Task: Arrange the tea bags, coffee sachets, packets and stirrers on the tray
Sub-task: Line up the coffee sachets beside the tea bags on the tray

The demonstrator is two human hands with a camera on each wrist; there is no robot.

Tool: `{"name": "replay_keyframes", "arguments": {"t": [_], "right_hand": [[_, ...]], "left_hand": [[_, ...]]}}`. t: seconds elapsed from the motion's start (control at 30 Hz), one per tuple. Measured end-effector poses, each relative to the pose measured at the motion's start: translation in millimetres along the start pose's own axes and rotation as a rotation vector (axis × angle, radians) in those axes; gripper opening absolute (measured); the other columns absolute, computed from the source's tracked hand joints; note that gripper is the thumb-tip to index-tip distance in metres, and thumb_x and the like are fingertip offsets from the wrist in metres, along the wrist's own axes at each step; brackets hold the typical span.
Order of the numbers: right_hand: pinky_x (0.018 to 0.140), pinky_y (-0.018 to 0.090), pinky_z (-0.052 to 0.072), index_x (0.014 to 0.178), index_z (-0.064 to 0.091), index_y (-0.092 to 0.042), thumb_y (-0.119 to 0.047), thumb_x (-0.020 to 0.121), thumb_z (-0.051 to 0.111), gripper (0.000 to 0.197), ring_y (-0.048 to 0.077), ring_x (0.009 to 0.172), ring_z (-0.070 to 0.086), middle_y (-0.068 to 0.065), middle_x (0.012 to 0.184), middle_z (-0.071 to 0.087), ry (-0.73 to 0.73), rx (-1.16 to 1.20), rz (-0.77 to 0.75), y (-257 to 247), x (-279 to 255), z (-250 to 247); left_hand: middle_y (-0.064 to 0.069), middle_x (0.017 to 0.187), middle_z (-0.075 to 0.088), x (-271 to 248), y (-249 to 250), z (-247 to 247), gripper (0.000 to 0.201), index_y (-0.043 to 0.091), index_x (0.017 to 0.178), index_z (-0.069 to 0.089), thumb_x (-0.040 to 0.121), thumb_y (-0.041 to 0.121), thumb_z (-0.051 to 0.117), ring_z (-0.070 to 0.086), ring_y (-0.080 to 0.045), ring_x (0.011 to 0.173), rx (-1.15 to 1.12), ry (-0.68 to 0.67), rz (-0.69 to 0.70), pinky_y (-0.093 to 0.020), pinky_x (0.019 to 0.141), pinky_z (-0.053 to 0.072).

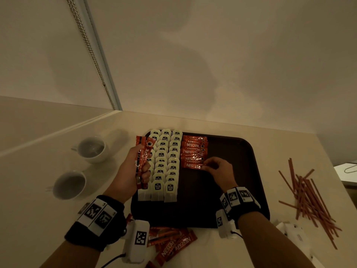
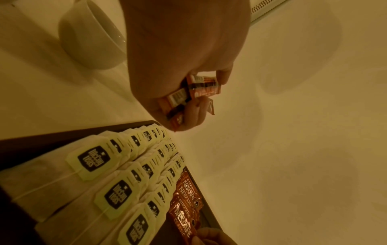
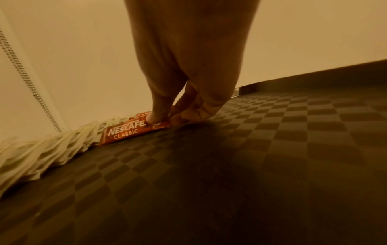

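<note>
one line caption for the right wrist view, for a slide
Right hand setting a red Nescafe Classic sachet beside cream tea bags on a dark checkered tray.

We see a dark tray (image 3: pixel 272 149) with a matt surface embossed in a fine checker pattern. On it, left of its middle, lie tea bags (image 1: pixel 164 165) of pale, fibrous paper with smooth card tags. Beside them, the coffee sachets (image 1: pixel 193 151) are glossy, crinkled orange foil that catches the light. Left of the tray stand two cups (image 1: pixel 81 167) of smooth, glazed white ceramic. Right of the tray, thin reddish stirrers (image 1: pixel 309 200) look matt. The counter (image 1: pixel 289 147) beneath is smooth and pale.
</note>
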State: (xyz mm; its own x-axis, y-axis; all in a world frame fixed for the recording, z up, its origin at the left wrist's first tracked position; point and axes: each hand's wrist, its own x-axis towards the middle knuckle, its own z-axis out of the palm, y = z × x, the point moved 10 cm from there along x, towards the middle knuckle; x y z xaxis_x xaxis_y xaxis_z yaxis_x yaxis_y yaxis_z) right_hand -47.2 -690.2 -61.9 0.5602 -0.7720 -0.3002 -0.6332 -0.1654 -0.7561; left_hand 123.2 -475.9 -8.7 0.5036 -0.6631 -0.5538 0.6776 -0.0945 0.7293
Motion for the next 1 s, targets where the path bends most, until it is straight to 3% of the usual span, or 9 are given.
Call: {"name": "replay_keyframes", "arguments": {"t": [0.3, 0.47, 0.63, 0.73, 0.83, 0.9, 1.0], "right_hand": [[0.064, 0.011, 0.034, 0.093, 0.059, -0.021, -0.015, 0.077, 0.074, 0.022, -0.002, 0.08, 0.049, -0.014, 0.09, 0.054, 0.006, -0.057, 0.063, 3.0, 11.3, 4.4], [0.073, 0.015, 0.038, 0.093, 0.057, -0.02, -0.015, 0.077, 0.074, 0.024, 0.003, 0.087, 0.052, -0.01, 0.093, 0.055, 0.022, -0.071, 0.058, 4.6, 12.5, 3.1], [0.073, 0.016, 0.042, 0.094, 0.056, -0.02, -0.016, 0.078, 0.074, 0.024, 0.001, 0.084, 0.051, -0.012, 0.091, 0.054, 0.019, -0.033, 0.061, -1.1, 8.5, -1.4], [0.066, 0.014, 0.044, 0.095, 0.056, -0.02, -0.023, 0.083, 0.068, 0.017, 0.001, 0.083, 0.056, -0.012, 0.094, 0.056, 0.026, 0.06, -0.032, -33.4, 0.9, -6.3], [0.078, 0.026, 0.053, 0.101, 0.058, -0.022, -0.031, 0.091, 0.057, 0.014, 0.012, 0.091, 0.061, -0.006, 0.099, 0.06, -0.06, 0.147, -0.177, -88.4, -13.7, 0.2], [0.078, 0.024, 0.052, 0.113, 0.057, -0.02, -0.03, 0.093, 0.054, 0.022, 0.015, 0.092, 0.063, 0.001, 0.102, 0.063, -0.174, 0.253, -0.253, -124.8, -26.8, 10.8], [0.064, 0.017, 0.051, 0.12, 0.056, -0.015, -0.023, 0.09, 0.061, 0.031, 0.006, 0.073, 0.063, -0.001, 0.09, 0.063, -0.248, 0.352, -0.3, -155.8, -37.0, 21.2]], "left_hand": [[0.002, 0.046, 0.038, 1.4, 0.5, -1.5, 0.04, 0.016, 0.069, 0.045, 0.094, 0.045, 0.035, 0.032, -0.011, 0.035, 0.022, 0.004, 0.007, -0.017, 0.038, 0.03], [-0.001, 0.051, 0.042, 0.7, 0.1, 1.2, 0.033, 0.012, 0.074, 0.052, 0.09, 0.028, 0.028, 0.036, -0.013, 0.039, -0.002, -0.024, -0.004, -0.021, 0.043, 0.03], [-0.003, 0.058, 0.049, 0.7, 2.2, 8.6, 0.031, 0.01, 0.078, 0.056, 0.093, 0.022, 0.031, 0.043, -0.014, 0.044, 0.006, -0.048, -0.008, -0.024, 0.047, 0.036], [-0.004, 0.063, 0.053, 0.3, 4.6, 15.8, 0.023, 0.008, 0.087, 0.054, 0.098, 0.018, 0.037, 0.049, -0.014, 0.046, 0.038, -0.049, -0.005, -0.024, 0.045, 0.043], [-0.005, 0.067, 0.055, -1.3, 6.8, 27.0, 0.016, 0.006, 0.091, 0.054, 0.098, 0.016, 0.043, 0.054, -0.014, 0.048, 0.135, -0.066, 0.01, -0.025, 0.044, 0.046], [-0.003, 0.069, 0.057, -3.3, 8.5, 36.4, 0.014, 0.007, 0.096, 0.057, 0.098, 0.016, 0.047, 0.056, -0.014, 0.051, 0.245, -0.099, 0.035, -0.025, 0.048, 0.044], [-0.002, 0.077, 0.06, -5.9, 9.0, 48.0, 0.016, 0.011, 0.107, 0.059, 0.097, 0.018, 0.049, 0.057, -0.011, 0.056, 0.418, -0.148, 0.076, -0.023, 0.054, 0.044]]}}
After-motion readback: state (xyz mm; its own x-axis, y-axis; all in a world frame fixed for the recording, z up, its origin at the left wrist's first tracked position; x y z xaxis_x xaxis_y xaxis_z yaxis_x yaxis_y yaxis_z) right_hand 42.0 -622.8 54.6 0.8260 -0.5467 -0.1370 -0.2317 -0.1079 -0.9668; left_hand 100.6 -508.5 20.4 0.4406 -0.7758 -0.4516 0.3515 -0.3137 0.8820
